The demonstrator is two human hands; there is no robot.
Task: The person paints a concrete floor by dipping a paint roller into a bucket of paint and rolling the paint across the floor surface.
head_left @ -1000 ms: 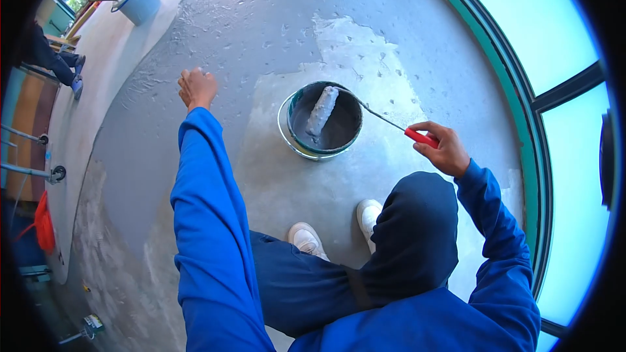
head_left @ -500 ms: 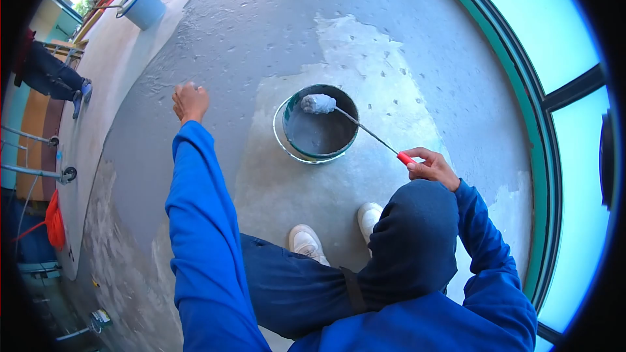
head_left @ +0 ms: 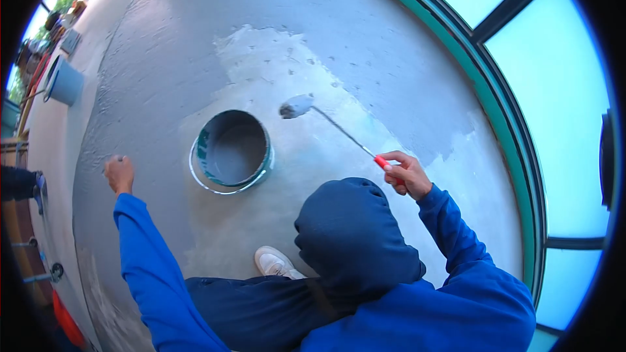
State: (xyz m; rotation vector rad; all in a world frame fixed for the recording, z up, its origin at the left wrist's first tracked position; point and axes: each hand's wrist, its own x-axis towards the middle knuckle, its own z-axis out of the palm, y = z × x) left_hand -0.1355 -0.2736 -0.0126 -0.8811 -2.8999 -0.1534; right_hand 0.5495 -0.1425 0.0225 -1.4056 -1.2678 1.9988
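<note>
My right hand (head_left: 407,175) grips the red handle of a small paint roller (head_left: 339,129). The roller's head is coated in grey and hangs over the pale floor, apart from the bucket. To its left stands a dark green bucket (head_left: 266,171) with a wire handle lying around it and grey liquid inside. My left hand (head_left: 119,175) is closed in a fist over the grey-coated floor, left of the bucket. Whatever it may hold is hidden. Beneath both hands the floor (head_left: 280,58) shows a lighter patch bordered by a darker grey coat.
A green-framed window wall (head_left: 482,85) curves along the right. A grey bucket (head_left: 64,81) stands far left, near piled goods. At the left edge show another person's leg (head_left: 18,184), a wheeled metal frame (head_left: 56,272) and something orange (head_left: 65,316). My white shoe (head_left: 275,263) is below the green bucket.
The roller has come out of the bucket and is now to its right. My view has turned rightward, so the bucket and my left hand appear further left.
</note>
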